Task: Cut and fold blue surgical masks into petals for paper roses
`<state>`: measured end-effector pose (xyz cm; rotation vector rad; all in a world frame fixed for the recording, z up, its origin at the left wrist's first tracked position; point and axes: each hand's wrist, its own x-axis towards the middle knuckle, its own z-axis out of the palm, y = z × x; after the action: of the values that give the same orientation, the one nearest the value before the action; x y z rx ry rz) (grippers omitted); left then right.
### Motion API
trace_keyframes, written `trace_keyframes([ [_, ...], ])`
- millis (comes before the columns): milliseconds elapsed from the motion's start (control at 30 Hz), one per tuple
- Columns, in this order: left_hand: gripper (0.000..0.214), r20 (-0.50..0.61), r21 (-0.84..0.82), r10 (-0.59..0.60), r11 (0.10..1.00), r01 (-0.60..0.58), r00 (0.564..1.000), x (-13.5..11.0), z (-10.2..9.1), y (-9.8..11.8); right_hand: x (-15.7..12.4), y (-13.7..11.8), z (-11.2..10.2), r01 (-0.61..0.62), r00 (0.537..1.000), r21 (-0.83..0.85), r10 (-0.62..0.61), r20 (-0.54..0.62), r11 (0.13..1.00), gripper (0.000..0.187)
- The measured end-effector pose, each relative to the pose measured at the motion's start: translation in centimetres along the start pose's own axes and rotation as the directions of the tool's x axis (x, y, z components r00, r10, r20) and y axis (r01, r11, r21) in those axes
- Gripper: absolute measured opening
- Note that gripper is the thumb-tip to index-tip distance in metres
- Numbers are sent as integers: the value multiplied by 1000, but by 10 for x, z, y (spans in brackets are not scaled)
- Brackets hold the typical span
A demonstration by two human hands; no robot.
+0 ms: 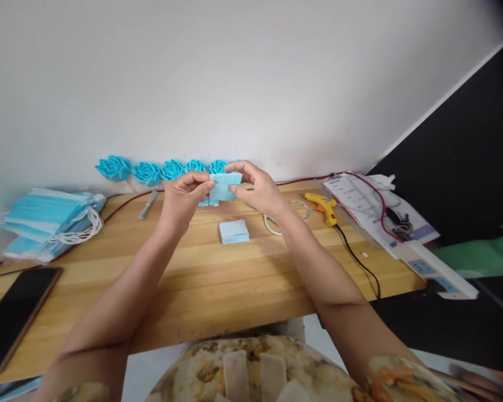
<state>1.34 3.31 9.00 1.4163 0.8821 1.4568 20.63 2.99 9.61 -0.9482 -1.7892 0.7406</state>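
Both my hands are raised over the wooden table [201, 279] and pinch one small light-blue fabric square [225, 186] between them. My left hand [184, 196] grips its left edge with thumb and fingers closed. My right hand [255, 187] holds its right side, fingers curled over the top and thumb underneath. Below the hands a small stack of the same blue squares [233, 231] lies on the table. A row of blue fabric roses [151, 170] lies along the wall behind my hands.
A pile of blue face masks [50, 220] sits at the left, a dark phone [14, 315] at the near left edge. A yellow glue gun [323, 206] with a black cord, a white loop [291, 215], papers, keys and a power strip [436, 271] lie right.
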Motion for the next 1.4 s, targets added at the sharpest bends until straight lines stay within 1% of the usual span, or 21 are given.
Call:
trace_keyframes([
  [100, 24, -8, -50, -19, 999, 19, 1000, 3, -3, -4, 0, 1, -3, -9, 1000, -26, 9, 1, 1000, 41],
  [267, 31, 52, -170, -62, 983, 70, 997, 3, -2, -8, 0, 1, -3, -4, 1000, -54, 3, -4, 999, 42],
  [367, 34, 66, -224, -73, 971, 86, 995, 2, 1, -10, 1, 3, -1, 12, 1000, -57, -12, 7, 998, 43],
  [500, 36, 67, -237, -70, 968, 84, 995, 2, 3, -12, 1, 6, -1, 21, 1000, -55, -20, 13, 998, 46],
  [633, 36, 38, -232, -64, 970, 71, 997, 1, 3, -13, 2, 6, -2, 8, 1000, -57, -6, 27, 998, 47],
  [767, 36, 32, -227, -51, 972, 57, 998, 0, 5, -12, 2, 4, 2, 0, 1000, -32, 1, 26, 999, 40],
  [833, 36, 35, -234, -50, 971, 57, 998, -2, 7, -13, 1, 3, 7, -21, 1000, -8, 21, -4, 1000, 38],
  [900, 36, 41, -249, -61, 966, 69, 997, -4, 9, -13, 0, 3, 14, -36, 995, -13, 34, -91, 999, 35],
  [1000, 36, 61, -281, -90, 954, 104, 994, -9, 14, -15, -3, 4, 24, -40, 961, -68, 19, -275, 997, 49],
  [1067, 36, 76, -306, -110, 943, 128, 991, -11, 17, -14, -5, 3, 29, -31, 939, -107, -8, -345, 994, 50],
  [1167, 35, 96, -334, -124, 931, 149, 988, -13, 20, -13, -8, 4, 33, -6, 918, -175, -64, -391, 985, 48],
  [1267, 35, 108, -348, -125, 925, 155, 986, -13, 20, -13, -9, 8, 34, -8, 906, -248, -98, -411, 969, 47],
  [1333, 35, 101, -334, -121, 931, 148, 987, -11, 18, -14, -8, 10, 32, -20, 915, -266, -90, -394, 964, 47],
  [1400, 36, 94, -285, -110, 949, 133, 989, -9, 16, -15, -6, 11, 25, -20, 939, -239, -64, -338, 971, 45],
])
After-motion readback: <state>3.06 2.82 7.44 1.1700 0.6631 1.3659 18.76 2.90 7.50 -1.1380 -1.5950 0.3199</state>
